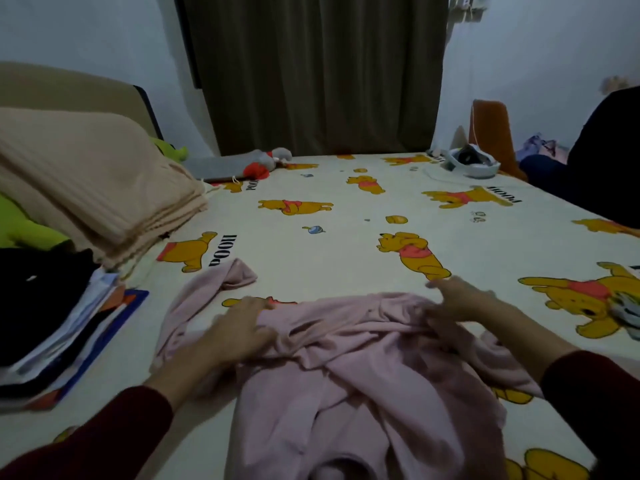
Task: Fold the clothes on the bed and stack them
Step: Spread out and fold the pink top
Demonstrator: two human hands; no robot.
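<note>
**Pink garment gripped at both sides on the bed**

While the pink garment lies crumpled at the near edge of the bed, it is gripped from both sides. Its left part is bunched under the curled fingers of the left hand, and its upper right fold is pinched by the right hand, whose fingers are blurred. One pink sleeve is stretched out toward the left, past the left hand. Dark red sleeves are worn on both arms. A stack of folded clothes, dark on top with white and blue layers beneath, is set at the left edge of the bed. Beyond it a folded beige blanket is laid. A grey and red soft toy is seen at the far edge, and a white device near the far right corner.
</note>
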